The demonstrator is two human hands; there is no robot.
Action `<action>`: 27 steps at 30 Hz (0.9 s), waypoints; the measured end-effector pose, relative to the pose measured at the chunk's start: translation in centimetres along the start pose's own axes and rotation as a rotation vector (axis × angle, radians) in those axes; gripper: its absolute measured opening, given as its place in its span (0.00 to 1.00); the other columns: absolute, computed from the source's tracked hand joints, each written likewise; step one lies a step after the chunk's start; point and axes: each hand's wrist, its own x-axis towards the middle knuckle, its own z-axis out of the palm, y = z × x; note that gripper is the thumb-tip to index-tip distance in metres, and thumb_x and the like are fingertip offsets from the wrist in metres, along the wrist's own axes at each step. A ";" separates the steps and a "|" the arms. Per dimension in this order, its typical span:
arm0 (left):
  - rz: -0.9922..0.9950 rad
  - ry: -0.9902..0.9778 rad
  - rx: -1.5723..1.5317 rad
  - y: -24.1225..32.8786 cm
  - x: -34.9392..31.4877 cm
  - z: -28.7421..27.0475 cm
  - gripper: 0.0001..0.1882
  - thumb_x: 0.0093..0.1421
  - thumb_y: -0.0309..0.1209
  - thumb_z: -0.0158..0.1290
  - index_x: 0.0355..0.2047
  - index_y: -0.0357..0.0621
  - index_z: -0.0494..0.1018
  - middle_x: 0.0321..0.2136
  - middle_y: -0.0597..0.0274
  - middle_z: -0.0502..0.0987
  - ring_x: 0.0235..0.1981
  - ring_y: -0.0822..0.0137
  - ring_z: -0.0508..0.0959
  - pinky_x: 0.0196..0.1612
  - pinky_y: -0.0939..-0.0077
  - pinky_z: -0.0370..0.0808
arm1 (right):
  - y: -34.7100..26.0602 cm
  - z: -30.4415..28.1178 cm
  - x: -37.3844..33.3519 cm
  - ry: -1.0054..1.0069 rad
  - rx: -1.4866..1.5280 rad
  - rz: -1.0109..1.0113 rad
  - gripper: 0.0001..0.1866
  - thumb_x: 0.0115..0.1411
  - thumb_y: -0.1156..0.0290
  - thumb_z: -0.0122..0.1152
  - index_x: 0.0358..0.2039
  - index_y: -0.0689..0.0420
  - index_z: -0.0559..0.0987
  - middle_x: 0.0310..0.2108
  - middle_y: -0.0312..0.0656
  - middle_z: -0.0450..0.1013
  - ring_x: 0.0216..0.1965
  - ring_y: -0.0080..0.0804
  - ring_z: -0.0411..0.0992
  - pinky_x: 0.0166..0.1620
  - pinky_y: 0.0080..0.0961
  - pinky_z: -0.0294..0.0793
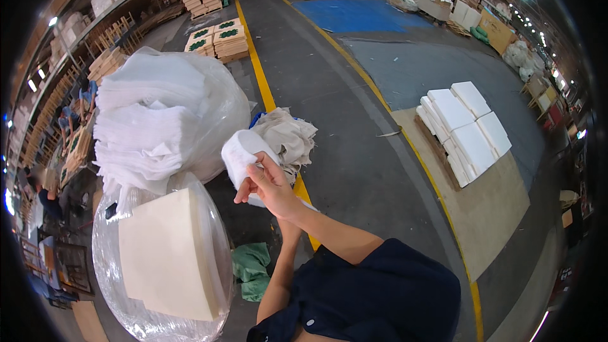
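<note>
White padding piece [237,152]: soft and curled over; raised above the floor near the middle of the view, to the right of the plastic-wrapped stacks, with its lower part covered by the right hand.
Right hand [272,187]: fingers bent inward and set narrowly against the padding's edge; whether it is being pinched cannot be told.
Left forearm [278,278]: seen rising from the lower edge; the left hand is mostly hidden behind the right wrist, so its grip cannot be told.
White sheet stack [142,133]: piled in folded layers, partly enclosed by clear plastic.
Cream foam slab [164,256]: laid below that stack, surrounded by clear plastic.
Beige cloth bundle [288,136]: crumpled, seen just beyond the padding.
Green bag [252,271]: lying beside the foam slab's wrapping.
Yellow floor line [256,66]: partly covered by the cloth bundle.
White slab stack [465,130]: set well apart at the right.
</note>
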 end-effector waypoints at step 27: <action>-0.181 0.157 0.255 -3.1 -11.8 -14.4 0.10 0.64 0.29 0.53 0.40 0.33 0.74 0.22 0.57 0.75 0.29 0.71 0.77 0.31 0.67 0.75 | -8.0 -13.8 2.8 0.294 -0.301 -0.124 0.08 0.71 0.65 0.50 0.42 0.56 0.70 0.36 0.36 0.75 0.39 0.21 0.75 0.43 0.24 0.75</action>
